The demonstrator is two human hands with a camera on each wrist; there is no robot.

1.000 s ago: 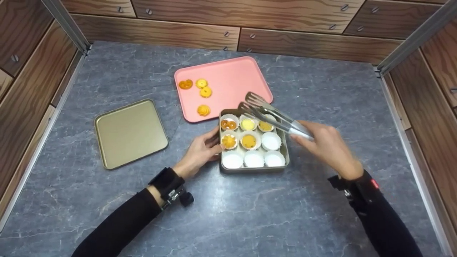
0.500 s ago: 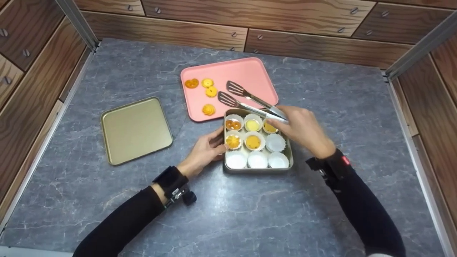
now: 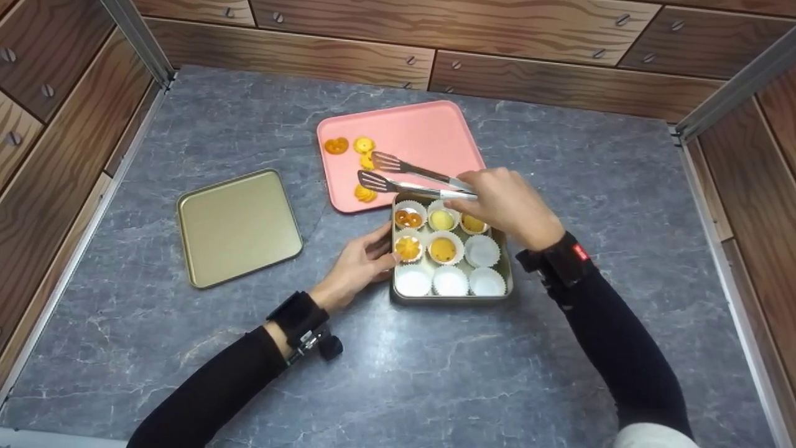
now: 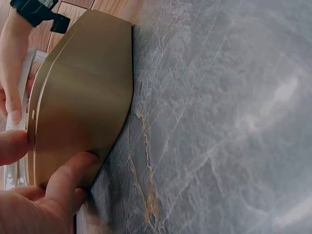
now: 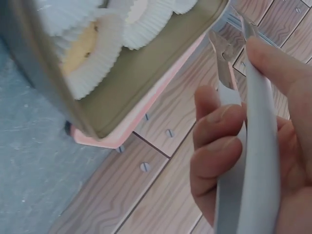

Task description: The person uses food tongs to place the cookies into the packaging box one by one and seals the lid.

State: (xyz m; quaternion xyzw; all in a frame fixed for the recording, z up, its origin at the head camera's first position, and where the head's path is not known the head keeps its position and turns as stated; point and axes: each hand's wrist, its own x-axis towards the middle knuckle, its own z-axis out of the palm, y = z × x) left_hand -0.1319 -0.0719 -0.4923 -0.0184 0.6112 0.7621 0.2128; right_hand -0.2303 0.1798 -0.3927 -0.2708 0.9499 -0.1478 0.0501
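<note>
1. My right hand (image 3: 507,208) grips slotted tongs (image 5: 258,122), tips parted over pink tray (image 3: 429,134), toward its left edge.
2. Swirl cookie (image 3: 365,194): near tray's near-left corner.
3. My left hand (image 3: 354,267) grips gold tin (image 4: 83,83) at left edge.

No legible text. Red tag (image 3: 580,251) on the right wrist strap (image 3: 561,264) (markings too small to read).

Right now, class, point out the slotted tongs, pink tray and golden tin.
Slotted tongs (image 5: 261,136), right wrist view: pale handle.
Pink tray (image 3: 429,134), head view: bare surface.
Golden tin (image 4: 83,90), left wrist view: outer wall.
</note>
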